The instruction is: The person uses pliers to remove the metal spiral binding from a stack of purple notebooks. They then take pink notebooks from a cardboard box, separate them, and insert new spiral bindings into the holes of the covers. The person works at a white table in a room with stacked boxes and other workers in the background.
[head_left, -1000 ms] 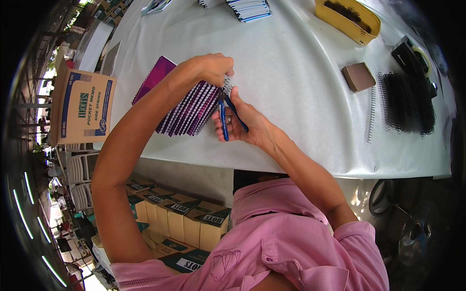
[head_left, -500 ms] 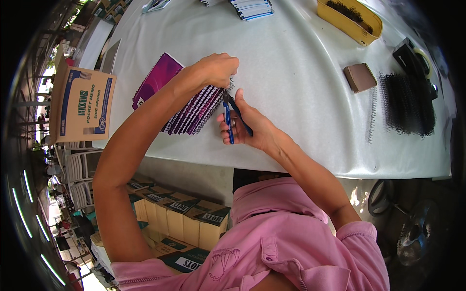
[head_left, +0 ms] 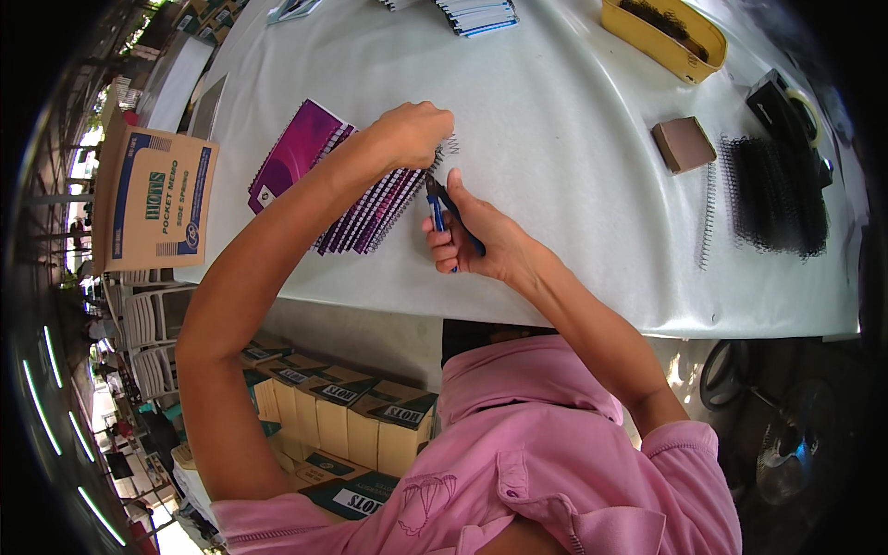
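Observation:
Fanned out on the table are several purple spiral notebooks [head_left: 375,217], partly hidden by my left forearm. My left hand [head_left: 413,134] is closed at their upper right corner, its fingertips mostly out of sight, and seems to grip a notebook there. A dark wire coil end [head_left: 450,146] pokes out beside that hand. In my right hand [head_left: 481,227] is a pair of blue-handled pliers [head_left: 437,205], fingers wrapped round the handles. The jaws point up and meet the coil just below my left hand; whether they bite on the wire is too small to tell.
Black binding coils [head_left: 777,199] lie heaped at the right, near a small brown box [head_left: 684,145] and a tape dispenser [head_left: 786,102]. A yellow tray [head_left: 666,37] stands at the far right. Left is a cardboard carton [head_left: 162,199]; white-paged notebooks [head_left: 476,14] sit at the far edge.
My right fingers have closed further round the pliers, bringing the handles nearer together. More of the coil end shows beside my left hand. The notebooks have shifted slightly.

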### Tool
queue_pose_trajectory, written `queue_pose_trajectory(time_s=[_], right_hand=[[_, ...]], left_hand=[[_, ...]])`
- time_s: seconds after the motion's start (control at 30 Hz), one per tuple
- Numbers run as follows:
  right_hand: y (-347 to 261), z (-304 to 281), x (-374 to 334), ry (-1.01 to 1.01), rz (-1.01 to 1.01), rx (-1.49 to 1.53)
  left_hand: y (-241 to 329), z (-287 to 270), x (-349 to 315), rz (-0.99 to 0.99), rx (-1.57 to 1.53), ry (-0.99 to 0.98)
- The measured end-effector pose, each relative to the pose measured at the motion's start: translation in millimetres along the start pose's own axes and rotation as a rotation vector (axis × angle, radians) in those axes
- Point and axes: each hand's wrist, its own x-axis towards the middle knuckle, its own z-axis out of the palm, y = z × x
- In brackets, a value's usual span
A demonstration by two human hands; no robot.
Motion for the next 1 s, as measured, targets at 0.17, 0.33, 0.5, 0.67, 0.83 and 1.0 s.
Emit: queue_pose_trajectory(time_s=[0.17, 0.33, 0.5, 0.67, 0.83, 1.0], right_hand=[[0, 17, -7, 0.151, 0.023, 0.015], [-4, 22, 2, 0.196, 0.013, 0.025], [-6, -15, 4, -0.131, 0.027, 0.066], [-25, 2, -68, 0.754, -0.399, -1.308], [-55, -25, -94, 1.259, -0.809, -2.427], [-60, -14, -32, 0.465, -1.179, -2.291]], left_hand=[[1, 2, -1, 0.0, 0.0, 0.029], [1, 1, -5, -0.027, -0.026, 0.028], [11, -5, -7, 0.018, -0.061, 0.094], [14, 17, -7, 0.122, -0.077, 0.257], [20, 19, -8, 0.063, -0.181, 0.331], [25, -31, -57, 0.045, -0.413, 0.641]])
